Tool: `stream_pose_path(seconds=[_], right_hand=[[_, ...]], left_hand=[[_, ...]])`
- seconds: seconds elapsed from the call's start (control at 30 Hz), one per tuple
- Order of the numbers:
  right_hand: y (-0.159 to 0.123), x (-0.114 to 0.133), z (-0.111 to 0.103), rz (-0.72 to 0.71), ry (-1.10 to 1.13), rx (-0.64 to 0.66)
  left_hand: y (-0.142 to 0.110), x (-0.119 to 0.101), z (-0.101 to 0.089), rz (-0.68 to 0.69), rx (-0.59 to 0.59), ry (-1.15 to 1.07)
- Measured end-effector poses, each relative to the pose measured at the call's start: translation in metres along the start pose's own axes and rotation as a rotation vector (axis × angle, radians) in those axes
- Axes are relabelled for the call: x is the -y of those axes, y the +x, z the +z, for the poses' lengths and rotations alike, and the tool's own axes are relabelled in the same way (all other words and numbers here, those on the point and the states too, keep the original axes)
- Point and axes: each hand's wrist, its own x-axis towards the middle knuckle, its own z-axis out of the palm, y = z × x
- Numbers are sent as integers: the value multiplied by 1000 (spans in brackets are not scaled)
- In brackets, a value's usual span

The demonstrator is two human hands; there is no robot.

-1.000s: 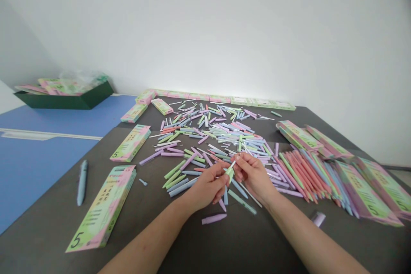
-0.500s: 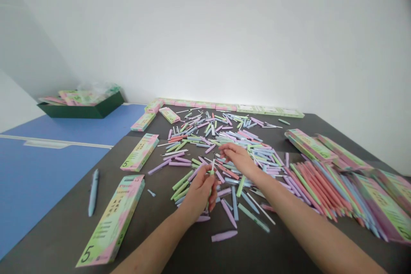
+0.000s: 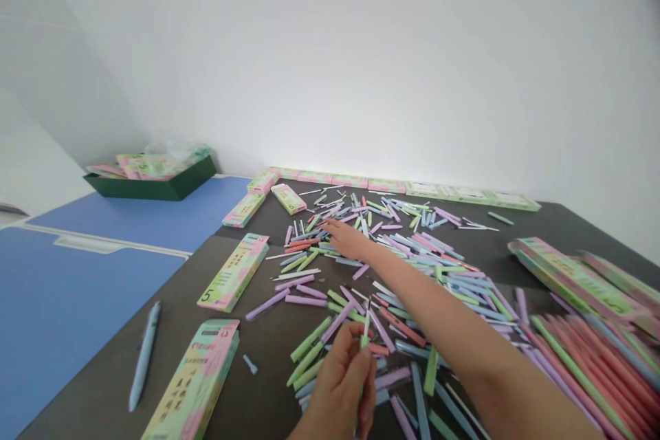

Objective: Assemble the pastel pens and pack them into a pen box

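My left hand (image 3: 346,378) is closed around a green pen barrel (image 3: 364,342), with a white refill pointing up out of its top. Beyond it, my right hand (image 3: 348,239) stretches across the pile of loose pen parts (image 3: 412,251). Its fingers are extended and apart over green and red pieces, and I make out nothing in them. The pile mixes purple, green, blue and red barrels and caps with thin white refills. Beside my left hand lie green caps (image 3: 311,339) and a red barrel (image 3: 401,325).
Printed boxes (image 3: 234,273) line the left side and back of the dark table (image 3: 278,392). A blue pen (image 3: 144,356) lies at the left. Assembled-looking pens (image 3: 592,364) and more boxes (image 3: 572,271) occupy the right. A green tray (image 3: 149,188) stands on the blue surface.
My right hand has moved from beside my left hand to farther into the pile. The left hand keeps the green barrel. The view has shifted closer to the table.
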Motion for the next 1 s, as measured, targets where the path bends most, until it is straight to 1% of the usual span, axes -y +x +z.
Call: stream_pose_path(seconds=[0.07,0.13,0.2,0.3,0.4,0.5,0.6,0.7,0.83,1.0], right_hand=[[15,-1,7,-23,-24,9],[23,-3,13,-23,-40,13],[24,-7,17,-17,-51,17],[16,-15,18,-6,-64,20],[0,-23,13,-10,-70,30],[-19,-30,5,-11,-67,38],[-36,-33,-3,1,-65,42],[-47,-34,-11,11,-68,51],[-50,-37,-20,64,-83,56],[-32,-38,-28,180,-101,14]], left_hand=[[-3,-4,2,-15,-2,0],[-6,-8,3,-71,-33,-24],[-8,-12,5,-112,-61,-55],[-10,-16,7,-152,-80,-89],[-12,-18,10,-155,-80,-98],[-14,-18,11,-150,-52,-117],[-16,-18,10,-139,-26,-129],[-17,-18,9,-143,-25,-131],[-17,-18,10,-143,-31,-137],[-15,-17,12,-128,-44,-148]])
